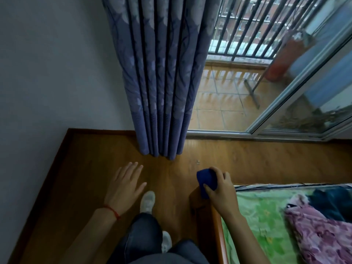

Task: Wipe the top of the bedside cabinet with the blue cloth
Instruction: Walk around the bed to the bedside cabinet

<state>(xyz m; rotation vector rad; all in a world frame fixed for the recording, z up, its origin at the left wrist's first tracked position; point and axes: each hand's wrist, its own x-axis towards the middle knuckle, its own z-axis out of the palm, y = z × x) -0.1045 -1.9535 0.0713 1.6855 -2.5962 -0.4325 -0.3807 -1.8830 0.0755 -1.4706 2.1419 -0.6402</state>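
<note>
Blue cloth [206, 182] bunched, gripped in curled fingers [209, 188] of right hand [219, 189] above bed frame corner [198, 202]. Left hand [124, 185] spread, nothing held. Bedside cabinet not in view. Risk judged: cloth snagged on post, or wrong surface wiped.

The patterned purple curtain [162, 77] hangs at the far edge of the brown wooden floor [80, 168], between the plain white wall [47, 63] on the left and the sliding glass balcony door [304, 88] on the right. The wooden-framed bed with a green sheet [262, 216] lies at near right, a crumpled pink blanket [320, 231] on it.
</note>
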